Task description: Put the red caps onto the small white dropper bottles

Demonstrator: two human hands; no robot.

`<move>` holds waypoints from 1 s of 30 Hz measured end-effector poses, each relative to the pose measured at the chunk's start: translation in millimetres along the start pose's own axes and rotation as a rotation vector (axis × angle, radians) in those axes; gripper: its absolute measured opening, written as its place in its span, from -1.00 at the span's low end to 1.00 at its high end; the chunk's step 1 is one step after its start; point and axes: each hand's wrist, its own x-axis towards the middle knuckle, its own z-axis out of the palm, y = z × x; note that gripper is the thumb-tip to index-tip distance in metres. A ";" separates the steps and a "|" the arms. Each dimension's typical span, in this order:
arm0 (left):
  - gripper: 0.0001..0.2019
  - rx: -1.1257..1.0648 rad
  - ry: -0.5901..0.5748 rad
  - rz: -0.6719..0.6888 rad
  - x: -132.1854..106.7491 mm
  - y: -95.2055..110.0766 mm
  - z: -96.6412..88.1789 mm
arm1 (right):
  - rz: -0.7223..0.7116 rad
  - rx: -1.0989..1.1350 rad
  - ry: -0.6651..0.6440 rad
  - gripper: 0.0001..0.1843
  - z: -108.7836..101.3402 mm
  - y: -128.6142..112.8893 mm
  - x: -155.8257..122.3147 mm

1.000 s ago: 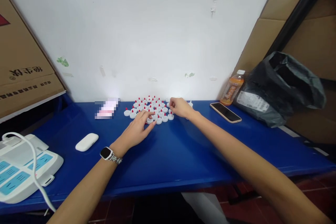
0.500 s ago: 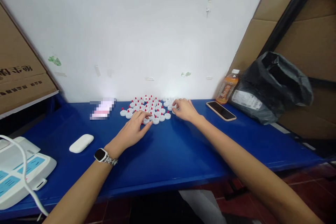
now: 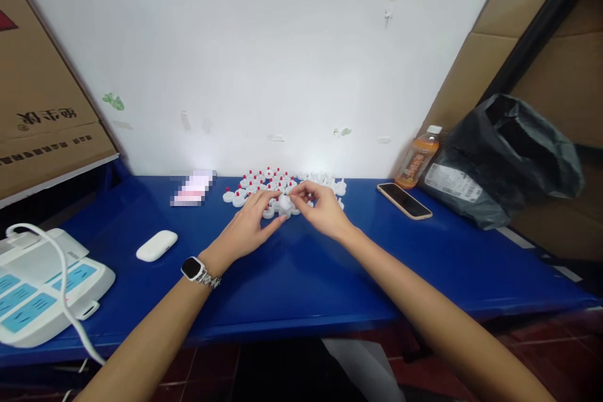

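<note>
Several small white caps with red tips [image 3: 257, 184] lie clustered on the blue table [image 3: 292, 270] near the wall. My left hand [image 3: 247, 229], with a watch on its wrist, rests at the cluster's front edge, fingers curled toward a white cap [image 3: 284, 203]. My right hand [image 3: 320, 207] has come in beside it and pinches that same cap with thumb and forefinger. The two hands meet at this cap. More plain white caps [image 3: 330, 183] lie behind my right hand.
A white earbud case [image 3: 157, 245] and a white device with blue panels and a cable [image 3: 42, 289] sit at the left. A phone [image 3: 404, 200], an orange drink bottle [image 3: 416, 159] and a black bag [image 3: 499, 157] stand at the right. Cardboard boxes flank both sides.
My right hand moved left from the plain white caps to the front of the cluster, meeting my left hand with a cap pinched in its fingers. The left hand stayed near the front edge.
</note>
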 end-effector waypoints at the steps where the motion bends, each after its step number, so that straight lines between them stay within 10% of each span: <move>1: -0.58 -0.012 -0.011 0.000 -0.2 -2.1 -0.6 | -0.013 0.038 -0.031 -0.88 8.6 -5.5 -0.7; 17: -0.73 0.079 0.022 -0.283 -9.8 -39.6 -36.7 | -0.216 -0.663 -0.391 -0.84 76.3 7.7 -2.3; 30: -0.74 0.026 -0.023 -0.215 -7.8 -32.8 -26.8 | -0.028 -0.265 -0.166 -0.99 60.1 8.2 -9.4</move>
